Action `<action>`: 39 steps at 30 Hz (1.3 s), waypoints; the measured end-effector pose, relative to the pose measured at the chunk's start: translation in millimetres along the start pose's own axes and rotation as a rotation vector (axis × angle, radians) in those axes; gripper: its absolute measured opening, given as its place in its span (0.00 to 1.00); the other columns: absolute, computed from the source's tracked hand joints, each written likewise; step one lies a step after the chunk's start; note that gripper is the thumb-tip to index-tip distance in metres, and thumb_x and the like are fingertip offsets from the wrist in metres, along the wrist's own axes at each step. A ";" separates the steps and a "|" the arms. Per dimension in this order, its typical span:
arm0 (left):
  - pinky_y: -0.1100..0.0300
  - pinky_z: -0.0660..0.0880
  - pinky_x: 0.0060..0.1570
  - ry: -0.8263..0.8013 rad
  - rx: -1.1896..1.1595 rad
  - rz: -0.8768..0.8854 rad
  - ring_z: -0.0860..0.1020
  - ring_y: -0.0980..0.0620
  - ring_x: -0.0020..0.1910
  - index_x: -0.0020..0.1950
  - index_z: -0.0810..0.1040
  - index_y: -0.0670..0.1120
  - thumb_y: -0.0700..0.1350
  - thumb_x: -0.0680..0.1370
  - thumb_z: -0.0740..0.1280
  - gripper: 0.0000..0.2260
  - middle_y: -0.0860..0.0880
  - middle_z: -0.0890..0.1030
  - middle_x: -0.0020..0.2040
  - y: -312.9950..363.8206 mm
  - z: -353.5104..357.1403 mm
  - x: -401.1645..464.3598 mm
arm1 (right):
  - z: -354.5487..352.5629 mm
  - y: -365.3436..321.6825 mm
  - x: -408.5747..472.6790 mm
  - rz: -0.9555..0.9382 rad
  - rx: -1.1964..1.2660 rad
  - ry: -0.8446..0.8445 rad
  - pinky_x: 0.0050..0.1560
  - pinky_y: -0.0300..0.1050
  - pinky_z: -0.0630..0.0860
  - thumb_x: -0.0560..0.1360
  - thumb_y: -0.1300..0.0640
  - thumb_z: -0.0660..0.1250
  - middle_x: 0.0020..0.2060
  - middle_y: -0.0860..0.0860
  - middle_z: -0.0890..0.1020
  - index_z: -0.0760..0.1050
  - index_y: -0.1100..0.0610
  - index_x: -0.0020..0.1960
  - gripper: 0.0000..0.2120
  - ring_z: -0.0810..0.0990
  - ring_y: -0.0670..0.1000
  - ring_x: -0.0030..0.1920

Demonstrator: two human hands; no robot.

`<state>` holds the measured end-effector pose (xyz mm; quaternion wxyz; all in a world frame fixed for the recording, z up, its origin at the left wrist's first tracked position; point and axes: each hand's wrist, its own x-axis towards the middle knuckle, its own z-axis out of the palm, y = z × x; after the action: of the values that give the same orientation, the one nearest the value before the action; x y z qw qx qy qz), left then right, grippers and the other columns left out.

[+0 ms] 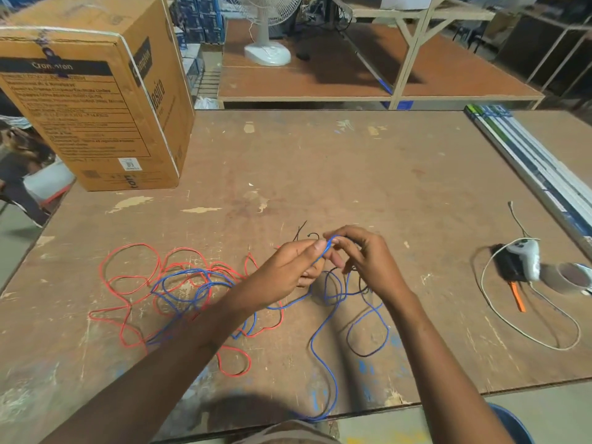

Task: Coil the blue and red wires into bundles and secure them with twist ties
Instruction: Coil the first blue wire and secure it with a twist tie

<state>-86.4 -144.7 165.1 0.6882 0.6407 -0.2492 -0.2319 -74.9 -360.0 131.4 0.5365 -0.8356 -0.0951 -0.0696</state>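
A long blue wire (320, 344) lies in loose loops across the brown table (352, 174) and trails over its near edge. A red wire (134, 277) sprawls tangled with it at the left. My left hand (288, 267) and my right hand (362, 254) meet above the table's middle, both pinching one short stretch of the blue wire between thumb and fingers. Thin black twist ties (304, 233) lie just beyond my fingers, partly hidden by them.
A large cardboard box (96, 100) stands at the back left. At the right lie a white controller (525, 254) with a long white cord, a black tool with an orange handle (515, 290), and long packaged strips (525, 161) along the edge.
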 end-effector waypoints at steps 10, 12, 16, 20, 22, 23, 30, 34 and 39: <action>0.59 0.53 0.29 0.020 -0.289 0.053 0.58 0.58 0.23 0.42 0.78 0.52 0.52 0.88 0.54 0.19 0.55 0.60 0.29 37.4 8.2 20.2 | 63.3 5.0 -33.8 0.395 1.082 -0.308 0.25 0.41 0.56 0.90 0.45 0.51 0.23 0.46 0.68 0.68 0.60 0.42 0.25 0.62 0.44 0.21; 0.63 0.57 0.26 -0.016 -0.383 0.053 0.59 0.58 0.22 0.42 0.74 0.50 0.51 0.89 0.53 0.19 0.55 0.61 0.29 47.4 6.0 24.0 | 68.8 7.6 -38.5 0.440 1.293 -0.352 0.25 0.37 0.59 0.91 0.53 0.46 0.25 0.44 0.68 0.68 0.57 0.44 0.21 0.61 0.43 0.23; 0.63 0.55 0.22 -0.070 -0.481 -0.008 0.63 0.59 0.20 0.45 0.68 0.48 0.52 0.90 0.53 0.16 0.54 0.66 0.30 54.6 4.1 29.9 | 79.5 7.3 -39.8 0.400 1.123 -0.015 0.24 0.36 0.58 0.89 0.53 0.59 0.31 0.50 0.69 0.75 0.54 0.44 0.16 0.61 0.42 0.24; 0.62 0.52 0.23 0.018 -0.528 -0.021 0.62 0.59 0.20 0.45 0.68 0.48 0.52 0.90 0.54 0.15 0.53 0.66 0.32 50.4 -1.6 37.1 | 76.1 -4.8 -41.2 0.110 0.689 0.325 0.28 0.44 0.66 0.89 0.56 0.63 0.42 0.62 0.73 0.76 0.53 0.64 0.07 0.66 0.51 0.27; 0.61 0.51 0.24 0.054 -0.566 0.001 0.63 0.59 0.22 0.46 0.69 0.48 0.52 0.90 0.55 0.15 0.54 0.65 0.32 50.1 -4.7 41.1 | 73.8 -7.4 -45.1 0.003 0.461 0.397 0.37 0.55 0.75 0.88 0.60 0.63 0.46 0.59 0.78 0.79 0.53 0.65 0.10 0.74 0.57 0.36; 0.61 0.52 0.25 0.072 -0.571 0.009 0.63 0.58 0.23 0.46 0.69 0.49 0.52 0.90 0.55 0.15 0.54 0.65 0.32 50.3 -5.7 43.1 | 74.6 -9.3 -47.2 -0.018 0.383 0.405 0.43 0.58 0.77 0.87 0.61 0.63 0.51 0.56 0.80 0.80 0.54 0.66 0.11 0.77 0.58 0.41; 0.61 0.69 0.32 0.130 -0.434 0.023 0.71 0.54 0.28 0.45 0.68 0.49 0.51 0.90 0.54 0.15 0.55 0.64 0.30 56.3 -8.1 49.9 | 91.3 -16.2 -48.8 0.064 0.286 0.345 0.47 0.43 0.75 0.83 0.57 0.73 0.46 0.49 0.84 0.86 0.54 0.58 0.06 0.81 0.50 0.43; 0.60 0.77 0.39 0.099 -0.382 0.050 0.81 0.50 0.33 0.45 0.68 0.47 0.49 0.90 0.52 0.16 0.55 0.65 0.28 54.3 -7.0 49.5 | 92.6 -12.8 -48.7 0.114 0.363 0.193 0.43 0.44 0.78 0.87 0.59 0.65 0.36 0.50 0.83 0.84 0.59 0.57 0.09 0.81 0.50 0.34; 0.56 0.80 0.45 0.190 -0.175 0.207 0.85 0.46 0.38 0.45 0.69 0.46 0.47 0.90 0.52 0.16 0.55 0.65 0.29 51.9 -9.1 58.5 | 97.7 -28.5 -60.9 0.275 1.051 -0.113 0.35 0.42 0.78 0.88 0.56 0.58 0.32 0.51 0.81 0.81 0.59 0.52 0.14 0.76 0.46 0.25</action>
<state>-35.6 -171.4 219.1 0.7822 0.5682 -0.2263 -0.1189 -139.4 -264.7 102.8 0.8801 -0.4621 -0.0355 0.1033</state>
